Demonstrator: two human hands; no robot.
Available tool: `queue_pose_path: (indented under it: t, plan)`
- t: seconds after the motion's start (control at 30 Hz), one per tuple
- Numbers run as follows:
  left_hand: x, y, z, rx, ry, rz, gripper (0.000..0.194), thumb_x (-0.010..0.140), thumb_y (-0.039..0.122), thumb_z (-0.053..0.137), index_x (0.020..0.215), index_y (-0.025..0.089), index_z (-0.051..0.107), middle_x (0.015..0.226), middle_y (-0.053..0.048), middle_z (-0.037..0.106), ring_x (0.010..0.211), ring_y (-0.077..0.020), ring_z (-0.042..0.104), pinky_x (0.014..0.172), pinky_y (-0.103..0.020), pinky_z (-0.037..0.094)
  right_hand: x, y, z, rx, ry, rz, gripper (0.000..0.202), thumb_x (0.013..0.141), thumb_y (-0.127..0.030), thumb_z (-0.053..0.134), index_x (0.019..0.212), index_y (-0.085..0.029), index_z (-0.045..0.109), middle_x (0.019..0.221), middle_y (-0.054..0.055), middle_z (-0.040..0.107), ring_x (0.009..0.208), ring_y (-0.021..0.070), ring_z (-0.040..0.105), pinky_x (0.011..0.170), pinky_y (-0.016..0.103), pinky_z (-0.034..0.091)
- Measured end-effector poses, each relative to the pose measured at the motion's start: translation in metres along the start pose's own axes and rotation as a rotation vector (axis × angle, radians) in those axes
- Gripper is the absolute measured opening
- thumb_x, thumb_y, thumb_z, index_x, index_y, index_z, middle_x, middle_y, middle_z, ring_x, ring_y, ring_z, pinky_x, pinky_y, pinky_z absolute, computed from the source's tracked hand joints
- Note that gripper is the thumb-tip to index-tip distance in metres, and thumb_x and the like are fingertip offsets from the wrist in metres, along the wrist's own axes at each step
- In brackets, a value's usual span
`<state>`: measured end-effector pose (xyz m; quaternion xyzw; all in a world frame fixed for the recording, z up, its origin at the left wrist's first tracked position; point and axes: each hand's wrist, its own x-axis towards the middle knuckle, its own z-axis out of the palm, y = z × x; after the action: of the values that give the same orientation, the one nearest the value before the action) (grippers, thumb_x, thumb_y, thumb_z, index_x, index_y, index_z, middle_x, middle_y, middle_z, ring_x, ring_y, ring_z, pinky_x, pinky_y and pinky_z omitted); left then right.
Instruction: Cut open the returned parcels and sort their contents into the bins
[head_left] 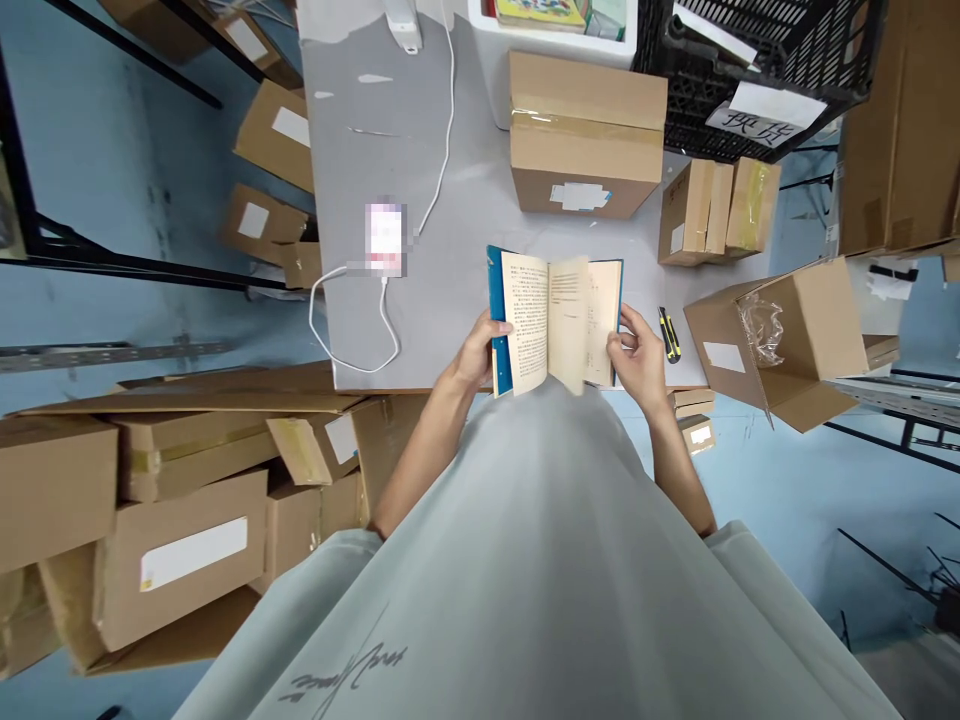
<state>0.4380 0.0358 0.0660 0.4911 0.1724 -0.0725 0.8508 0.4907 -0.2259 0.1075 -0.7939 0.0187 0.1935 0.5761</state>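
Note:
An open book with a blue cover and yellowed printed pages is held at the table's front edge, close to my body. My left hand grips its left side, the thumb lying on the page margin. At the right edge, my right hand pinches the book's cover and pages between thumb and fingers. One page stands partly raised near the middle of the book. A yellow and black utility knife lies on the table just right of my right hand, not touched by it.
On the grey table are a closed carton, a white bin holding books, a white cable and a blurred device. Small boxes, an open carton and a black crate stand right. Cartons fill the lower left.

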Motion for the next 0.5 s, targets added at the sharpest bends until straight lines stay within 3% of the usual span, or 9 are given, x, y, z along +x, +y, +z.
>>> queue_pose_path:
  t: [0.2, 0.5]
  plan:
    - [0.002, 0.006, 0.0049, -0.103, -0.007, -0.092, 0.086, 0.071, 0.05, 0.08, 0.15, 0.016, 0.075, 0.14, -0.016, 0.086, 0.142, -0.0495, 0.076, 0.126, -0.063, 0.06, 0.0023, 0.0023, 0.0, -0.088, -0.031, -0.081, 0.069, 0.106, -0.052, 0.07, 0.168, -0.024, 0.065, 0.16, 0.017, 0.077, 0.143, 0.0315, 0.08, 0.1, 0.039, 0.075]
    - [0.0005, 0.004, -0.0002, -0.109, 0.009, -0.088, 0.08, 0.078, 0.053, 0.082, 0.148, 0.016, 0.077, 0.142, -0.015, 0.086, 0.146, -0.0504, 0.075, 0.126, -0.065, 0.061, 0.0067, 0.0029, -0.0039, -0.131, -0.035, -0.092, 0.07, 0.109, -0.059, 0.068, 0.169, -0.023, 0.065, 0.164, 0.017, 0.075, 0.153, 0.0337, 0.073, 0.114, 0.047, 0.071]
